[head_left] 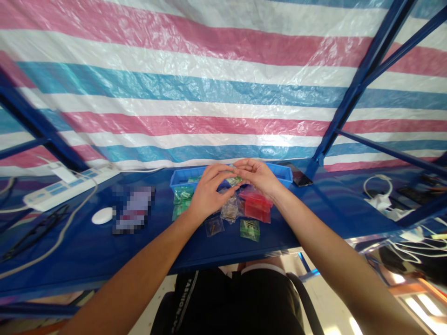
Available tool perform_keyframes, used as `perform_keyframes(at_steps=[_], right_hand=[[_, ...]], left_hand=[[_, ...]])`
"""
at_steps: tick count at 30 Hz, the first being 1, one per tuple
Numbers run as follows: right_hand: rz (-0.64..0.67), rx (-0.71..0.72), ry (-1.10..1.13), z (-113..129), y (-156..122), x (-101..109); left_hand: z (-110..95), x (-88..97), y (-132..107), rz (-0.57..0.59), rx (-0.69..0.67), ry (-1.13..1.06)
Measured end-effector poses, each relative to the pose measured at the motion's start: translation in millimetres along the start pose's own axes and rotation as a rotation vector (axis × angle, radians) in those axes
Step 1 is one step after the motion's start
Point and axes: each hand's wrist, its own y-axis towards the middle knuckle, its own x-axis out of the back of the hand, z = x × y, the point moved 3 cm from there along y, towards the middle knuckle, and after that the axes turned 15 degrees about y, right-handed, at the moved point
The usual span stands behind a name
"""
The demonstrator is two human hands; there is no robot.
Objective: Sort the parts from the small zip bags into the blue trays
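Observation:
My left hand (pixel 213 190) and my right hand (pixel 259 176) meet over the front of a blue plastic tray (pixel 285 173). Between their closed fingertips is a small green-tinted plastic bag (pixel 234 180), partly covered by the fingers; its contents cannot be made out. Below the hands lie clear bags (pixel 229 210) of small parts and a pile of red bags (pixel 257 209). Green bags (pixel 182 194) rest at the tray's left front. Closer to me are a clear bag (pixel 213 226) with a thin brownish piece and a green bag (pixel 250 230) with small metallic pieces.
On the blue tabletop (pixel 167 251) at left are a white power strip (pixel 71 187), a cable, a white round object (pixel 102 216), a pixelated item (pixel 135 209) and a dark thin object (pixel 37 231). A black phone (pixel 299 176) lies right of the tray. Striped sheeting hangs behind.

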Motion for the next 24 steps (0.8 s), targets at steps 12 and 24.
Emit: perform_keyframes(at_steps=[12, 24], right_hand=[[0.031, 0.053, -0.125, 9, -2, -12], [-0.011, 0.053, -0.067, 6, -1, -5]], left_hand=[[8, 4.2, -3, -0.057, 0.298, -0.069], [4, -1.5, -3, -0.027, 0.206, -0.119]])
